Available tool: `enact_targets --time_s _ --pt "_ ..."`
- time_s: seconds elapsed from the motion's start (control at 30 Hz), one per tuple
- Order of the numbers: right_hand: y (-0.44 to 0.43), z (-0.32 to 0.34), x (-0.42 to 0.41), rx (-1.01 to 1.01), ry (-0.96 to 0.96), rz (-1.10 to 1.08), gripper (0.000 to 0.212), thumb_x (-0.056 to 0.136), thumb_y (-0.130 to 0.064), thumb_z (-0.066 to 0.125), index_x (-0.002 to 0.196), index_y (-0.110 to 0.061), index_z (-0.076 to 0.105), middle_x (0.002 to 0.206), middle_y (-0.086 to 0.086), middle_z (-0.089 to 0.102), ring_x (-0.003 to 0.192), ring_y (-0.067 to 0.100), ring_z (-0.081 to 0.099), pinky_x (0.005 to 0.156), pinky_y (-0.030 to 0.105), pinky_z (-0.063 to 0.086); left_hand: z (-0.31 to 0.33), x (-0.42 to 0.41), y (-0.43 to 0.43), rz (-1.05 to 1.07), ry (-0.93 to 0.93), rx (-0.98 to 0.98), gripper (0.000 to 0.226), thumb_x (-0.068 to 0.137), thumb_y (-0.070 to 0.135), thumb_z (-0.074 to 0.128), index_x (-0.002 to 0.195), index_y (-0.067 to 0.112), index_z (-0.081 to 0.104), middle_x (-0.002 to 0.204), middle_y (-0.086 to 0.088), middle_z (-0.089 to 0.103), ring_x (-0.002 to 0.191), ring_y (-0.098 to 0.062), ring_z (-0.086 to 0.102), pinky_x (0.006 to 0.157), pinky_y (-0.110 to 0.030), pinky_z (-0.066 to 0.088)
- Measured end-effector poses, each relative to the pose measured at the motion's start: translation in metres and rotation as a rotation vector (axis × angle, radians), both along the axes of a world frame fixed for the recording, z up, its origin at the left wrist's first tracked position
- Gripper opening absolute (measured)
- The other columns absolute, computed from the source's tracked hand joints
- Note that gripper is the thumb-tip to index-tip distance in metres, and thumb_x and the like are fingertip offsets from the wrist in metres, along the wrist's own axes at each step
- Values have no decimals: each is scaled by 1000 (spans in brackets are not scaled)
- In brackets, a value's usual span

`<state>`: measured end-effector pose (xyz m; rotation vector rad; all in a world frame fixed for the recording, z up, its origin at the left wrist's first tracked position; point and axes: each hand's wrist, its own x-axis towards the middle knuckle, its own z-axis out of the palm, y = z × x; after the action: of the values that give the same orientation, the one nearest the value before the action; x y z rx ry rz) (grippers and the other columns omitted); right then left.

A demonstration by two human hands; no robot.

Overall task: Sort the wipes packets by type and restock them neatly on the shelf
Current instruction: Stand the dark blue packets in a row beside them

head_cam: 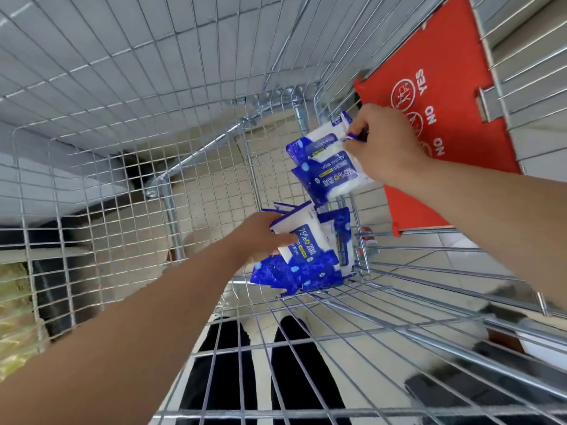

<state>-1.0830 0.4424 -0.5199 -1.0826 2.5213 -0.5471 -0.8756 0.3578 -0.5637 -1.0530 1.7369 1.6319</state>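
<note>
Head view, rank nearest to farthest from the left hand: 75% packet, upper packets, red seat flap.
1. 75% packet: gripped by the left hand.
2. upper packets: above and to the right, held by the right hand.
3. red seat flap: farthest, upper right, beyond that hand.

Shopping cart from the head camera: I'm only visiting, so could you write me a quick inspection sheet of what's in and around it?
Surface: wire basket, tiled floor visible through it.
Job's things: blue-and-white wipes packets; a pile in the basket's corner, a bunch lifted above it.
Clutter: nothing seen.
Hands: left hand grips the top packet on the pile; right hand grips the bunch.
Cables: nothing seen.
Surroundings: red flap with YES/NO signs.
</note>
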Motion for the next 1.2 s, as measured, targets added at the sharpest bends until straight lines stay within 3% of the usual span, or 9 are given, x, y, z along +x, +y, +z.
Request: enact_targets --time_s 0.07,0.2,0.4,0.6,0.67,0.77,0.87,1.0,1.2 --pt "-1 -4 2 0 -16 -27 6 85 -5 63 90 -2 62 87 2 53 81 16 48 65 20 29 -7 -8 8 -41 29 -18 26 87 16 69 112 12 64 100 -15 70 79 -25 64 76 -37 55" --pt "-1 -9 3 -1 -38 -49 5 86 -8 64 90 -6 61 87 -2 52 81 13 47 65 20 29 -17 -16 13 -92 76 -125 25 85 16 71 109 10 69 76 -3 65 55 -13 53 50 -19 42" --pt "-2 -2 3 -56 -96 -91 4 83 -4 63 84 -6 60 71 -12 45 77 13 47 62 20 27 -4 -8 -4 -45 62 -155 38 77 11 77 110 17 58 99 -1 67 81 -15 66 61 -25 53" --pt "-12 41 13 -155 -98 -106 8 80 -6 67 78 -9 60 68 -8 49 72 16 48 63 30 33 53 22 -30 -9 41 -164 19 90 16 65 108 16 58 83 7 64 70 -5 58 56 -18 44" --pt "-19 69 20 -186 -102 -107 10 81 -5 66 78 -12 59 66 -12 48 72 16 49 60 26 31 87 38 -42 40 51 -213 13 92 19 62 102 19 56 83 6 63 67 -7 57 53 -17 43" --pt "-31 127 37 -269 -89 -73 9 82 -5 63 80 -12 57 68 -9 51 67 14 50 55 20 32 142 67 -60 191 128 -275 9 91 20 63 99 24 60 91 -3 70 79 -22 64 67 -32 52" --pt "-46 193 61 -386 -38 10 8 83 -3 62 81 -8 57 72 -3 55 69 18 52 59 21 31 201 98 -75 401 245 -265 14 91 10 61 98 22 63 88 0 73 87 -22 67 74 -28 58" --pt "-75 284 102 -516 14 108 10 83 -4 63 80 -9 56 80 1 60 72 18 53 62 20 36 284 149 -92 599 369 -262 22 92 14 61 114 11 59 102 -10 73 95 -27 71 84 -46 58" --pt "-126 408 190 -683 25 293 11 84 -6 63 81 -13 55 85 1 61 73 15 56 61 8 38 404 241 -109 781 544 -407 20 91 17 60 111 17 58 101 -2 73 94 -17 71 75 -37 61"
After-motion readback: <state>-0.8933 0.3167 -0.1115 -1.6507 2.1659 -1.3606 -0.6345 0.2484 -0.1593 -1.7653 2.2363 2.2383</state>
